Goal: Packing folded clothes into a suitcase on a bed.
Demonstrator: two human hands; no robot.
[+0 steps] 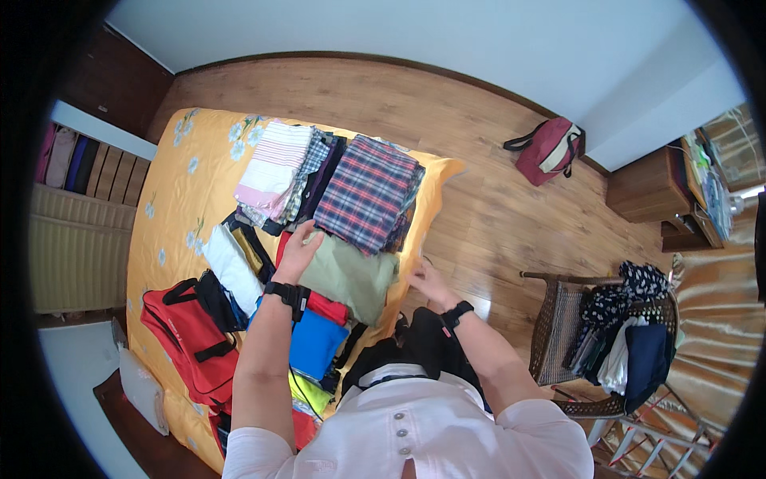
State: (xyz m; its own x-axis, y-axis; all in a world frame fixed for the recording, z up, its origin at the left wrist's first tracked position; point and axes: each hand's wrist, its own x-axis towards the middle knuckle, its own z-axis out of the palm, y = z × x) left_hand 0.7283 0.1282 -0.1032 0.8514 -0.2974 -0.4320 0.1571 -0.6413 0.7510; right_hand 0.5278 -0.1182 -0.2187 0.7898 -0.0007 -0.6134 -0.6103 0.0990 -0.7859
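Note:
My left hand (pixel 300 250) rests at the upper left edge of a folded light green garment (pixel 347 272), its fingers apart. My right hand (pixel 428 281) is at the bed's edge, just right of that garment, slightly blurred, with nothing seen in it. Beyond the green garment lies a stack topped by a folded plaid shirt (pixel 368 191). Left of it is a pile with a striped white and pink shirt (pixel 275 164) on top. Nearer me are a blue folded garment (pixel 316 342) and a neon yellow one (pixel 308 392). A white folded garment (pixel 236 266) lies to the left.
A red bag (pixel 194 344) lies on the bed's yellow flowered sheet (pixel 170 209). A maroon and cream bag (pixel 550 151) is on the wooden floor. To the right, a wicker chair (pixel 556 335) holds clothes, near a metal ladder (pixel 646 443) and a wooden desk (pixel 649 185).

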